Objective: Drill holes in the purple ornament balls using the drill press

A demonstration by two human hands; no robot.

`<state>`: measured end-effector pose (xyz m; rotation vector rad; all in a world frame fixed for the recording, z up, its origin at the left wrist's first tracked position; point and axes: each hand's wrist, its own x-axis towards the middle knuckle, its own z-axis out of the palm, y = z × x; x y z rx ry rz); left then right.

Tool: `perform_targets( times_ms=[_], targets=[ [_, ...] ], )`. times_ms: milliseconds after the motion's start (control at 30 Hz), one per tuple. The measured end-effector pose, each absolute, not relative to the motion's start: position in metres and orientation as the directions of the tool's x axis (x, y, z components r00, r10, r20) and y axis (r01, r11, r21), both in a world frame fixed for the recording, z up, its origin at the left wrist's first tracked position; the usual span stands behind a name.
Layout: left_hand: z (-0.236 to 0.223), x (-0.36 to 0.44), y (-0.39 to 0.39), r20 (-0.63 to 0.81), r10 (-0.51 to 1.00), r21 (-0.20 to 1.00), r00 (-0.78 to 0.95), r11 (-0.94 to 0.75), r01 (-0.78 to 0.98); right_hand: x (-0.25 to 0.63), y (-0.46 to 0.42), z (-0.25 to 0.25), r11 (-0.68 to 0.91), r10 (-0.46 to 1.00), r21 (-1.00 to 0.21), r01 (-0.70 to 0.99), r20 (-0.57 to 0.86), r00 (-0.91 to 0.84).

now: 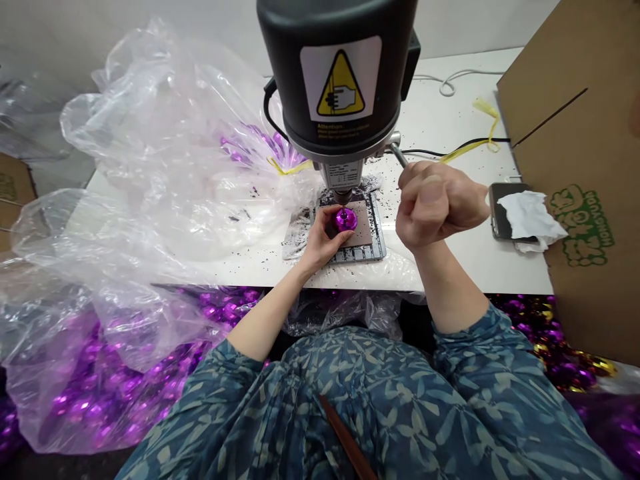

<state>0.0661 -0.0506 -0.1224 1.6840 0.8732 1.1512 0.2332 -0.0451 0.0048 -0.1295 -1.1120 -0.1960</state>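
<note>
A black bench drill press (345, 143) with a yellow warning sticker stands in front of me. Under its bit, my left hand (323, 237) pinches a shiny purple ball (345, 219) between thumb and fingers. The ball rests on a square brown board (363, 230) on the drill's metal base (379, 248), and the bit meets its top. My right hand (433, 207) is closed in a fist around the end of the drill press lever (399, 152), whose grip is hidden by the fingers. Dark shavings lie scattered about the base.
Clear plastic bags (150, 167) cover the left of the white table (465, 253). Purple balls (125, 380) fill a bag below the edge. On the right are a phone (497, 223) under crumpled tissue (530, 217), a cardboard box (590, 153), cables and yellow ribbon (487, 143).
</note>
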Motion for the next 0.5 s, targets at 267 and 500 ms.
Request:
perform_targets(
  times_ms=[267, 500],
  targets=[
    [-0.122, 0.066, -0.052, 0.296, 0.902, 0.945, 0.313, -0.325, 0.043, 0.225, -0.065, 0.031, 0.956, 0.081, -0.198, 0.217, 0.888, 0.453],
    [-0.119, 0.070, -0.056, 0.298, 0.929, 0.940, 0.217, -0.325, 0.100, 0.223, -0.042, 0.106, 0.889, 0.367, -0.455, 0.048, 0.772, 0.519]
  ],
)
